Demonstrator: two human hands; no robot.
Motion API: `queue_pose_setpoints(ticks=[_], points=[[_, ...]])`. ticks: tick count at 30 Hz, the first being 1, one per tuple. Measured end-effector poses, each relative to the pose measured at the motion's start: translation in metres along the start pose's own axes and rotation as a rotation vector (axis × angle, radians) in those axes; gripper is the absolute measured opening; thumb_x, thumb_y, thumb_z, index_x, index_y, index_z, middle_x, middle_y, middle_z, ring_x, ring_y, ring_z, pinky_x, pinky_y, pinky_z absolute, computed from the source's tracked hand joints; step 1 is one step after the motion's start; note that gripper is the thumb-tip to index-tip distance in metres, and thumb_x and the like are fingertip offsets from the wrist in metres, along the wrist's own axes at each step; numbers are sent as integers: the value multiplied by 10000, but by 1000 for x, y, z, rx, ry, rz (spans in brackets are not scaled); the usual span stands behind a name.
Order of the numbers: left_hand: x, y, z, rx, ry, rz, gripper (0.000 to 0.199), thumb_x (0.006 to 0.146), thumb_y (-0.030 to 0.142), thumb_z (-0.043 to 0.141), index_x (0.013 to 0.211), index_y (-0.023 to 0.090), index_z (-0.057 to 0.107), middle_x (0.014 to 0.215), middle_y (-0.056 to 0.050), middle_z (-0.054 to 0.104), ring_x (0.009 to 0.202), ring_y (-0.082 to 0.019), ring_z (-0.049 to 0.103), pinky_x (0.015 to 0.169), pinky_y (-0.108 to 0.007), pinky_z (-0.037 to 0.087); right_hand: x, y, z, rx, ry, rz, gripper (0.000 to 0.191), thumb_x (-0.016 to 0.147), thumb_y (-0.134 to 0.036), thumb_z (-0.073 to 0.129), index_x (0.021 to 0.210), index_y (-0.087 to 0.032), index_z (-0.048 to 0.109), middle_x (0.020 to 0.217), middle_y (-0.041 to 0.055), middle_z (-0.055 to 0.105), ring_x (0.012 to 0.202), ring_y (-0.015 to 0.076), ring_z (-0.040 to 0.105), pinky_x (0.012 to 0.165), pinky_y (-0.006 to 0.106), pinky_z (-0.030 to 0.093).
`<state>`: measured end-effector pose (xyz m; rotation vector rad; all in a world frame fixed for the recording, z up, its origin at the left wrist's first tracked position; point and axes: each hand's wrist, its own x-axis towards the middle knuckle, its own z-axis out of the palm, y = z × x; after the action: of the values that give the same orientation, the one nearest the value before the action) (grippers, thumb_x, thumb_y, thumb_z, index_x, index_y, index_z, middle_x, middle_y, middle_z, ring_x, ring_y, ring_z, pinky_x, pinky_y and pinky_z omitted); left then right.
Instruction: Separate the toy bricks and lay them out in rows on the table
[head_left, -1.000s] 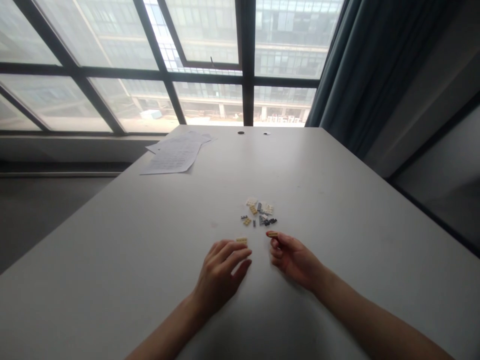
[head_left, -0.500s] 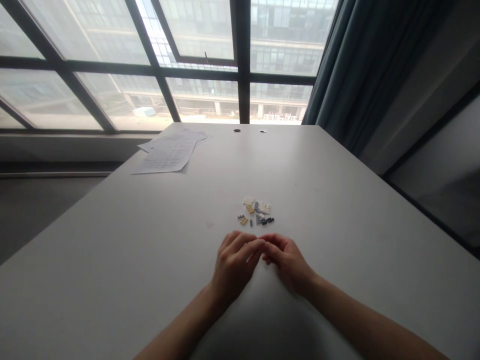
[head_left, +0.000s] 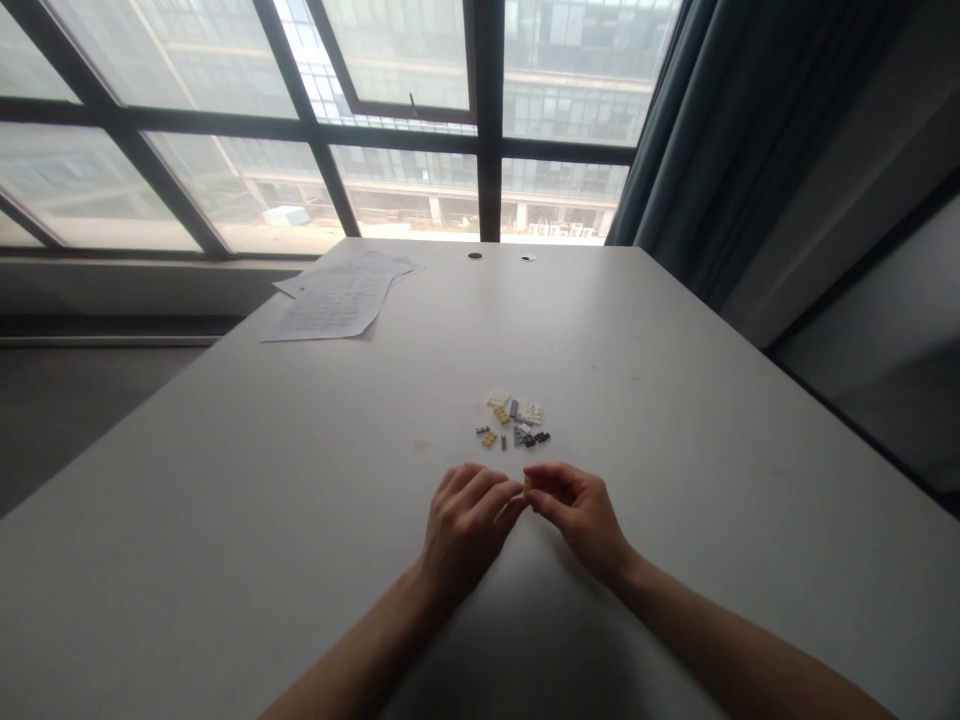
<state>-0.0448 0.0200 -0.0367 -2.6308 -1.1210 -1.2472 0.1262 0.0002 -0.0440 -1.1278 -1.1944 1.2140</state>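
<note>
Tan building brick (head_left: 527,482) clamped in fingers (head_left: 551,470) of right hand (head_left: 589,515); left hand (head_left: 465,515), can't tell. White surface (head_left: 300,480): loose bricks (head_left: 501,413), papers (head_left: 341,295). Window (head_left: 397,50) beyond, blue curtain (head_left: 720,120) right.

A: What sort of place is shown?
B: Seemingly an office: printed sheets (head_left: 330,300) are spread on the white desk (head_left: 637,420), two holes (head_left: 475,256) are cut near its far edge, and a building (head_left: 577,90) is seen through the big window (head_left: 490,120) beyond it.

Hazy daylight glares through the windows (head_left: 397,50) at eleven o'clock; the counter (head_left: 645,430) dims toward six, the curtain (head_left: 720,130) at two shadowed.
</note>
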Motion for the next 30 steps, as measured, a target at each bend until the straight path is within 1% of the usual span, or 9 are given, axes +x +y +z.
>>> queue_pose_setpoints(ticks=[4,7,10,13,16,20,24,30], points=[[3,-18,-8,76,-119,-22,138,831,303,645,922,200,660,870,-51,676,820,-200,583,756,-345,465,5,0,-9,-350,25,-200,160,788,-219,641,937,-206,696,853,41,714,730,168,638,720,309,518],[1,-34,-18,70,-178,-28,206,800,328,679,956,196,654,914,-60,677,853,-211,586,768,-358,480,12,-3,-13,-528,-52,-228,172,782,-165,622,929,-207,702,838,30,709,666,143,604,679,284,502],[-6,-45,-28,11,-252,76,177,826,284,648,985,209,649,951,-54,682,882,-190,604,794,-338,490,18,-4,-11,-642,-142,-229,178,787,-139,609,917,-208,709,822,20,699,672,138,592,698,278,488],[-16,-46,-36,-13,-299,206,205,860,249,595,1059,214,634,1027,-69,684,973,-190,616,854,-335,492,22,-2,-7,-711,-195,-229,189,801,-133,598,936,-209,708,826,23,689,713,145,596,725,279,480],[-24,-43,-40,15,-365,273,290,878,284,564,1151,192,599,1098,-103,668,1065,-227,600,913,-377,484,25,1,-4,-768,-219,-250,198,806,-128,599,956,-206,701,864,35,674,801,161,595,784,291,469],[-27,-41,-40,31,-439,296,328,883,319,549,1174,170,581,1167,-121,641,1107,-256,580,947,-405,468,30,2,-3,-837,-251,-265,192,813,-165,617,986,-200,693,941,52,646,926,185,570,867,313,439],[-26,-44,-37,31,-464,294,301,883,308,546,1145,167,589,1177,-114,637,1099,-255,581,951,-406,465,34,-1,-1,-878,-282,-264,192,821,-189,624,1003,-199,686,947,50,633,942,186,559,887,318,424],[-26,-51,-37,54,-473,279,291,892,280,529,1150,157,586,1188,-113,633,1110,-251,576,953,-397,461,35,3,3,-886,-260,-288,196,853,-211,598,1030,-195,679,963,56,626,937,183,555,889,316,420]])
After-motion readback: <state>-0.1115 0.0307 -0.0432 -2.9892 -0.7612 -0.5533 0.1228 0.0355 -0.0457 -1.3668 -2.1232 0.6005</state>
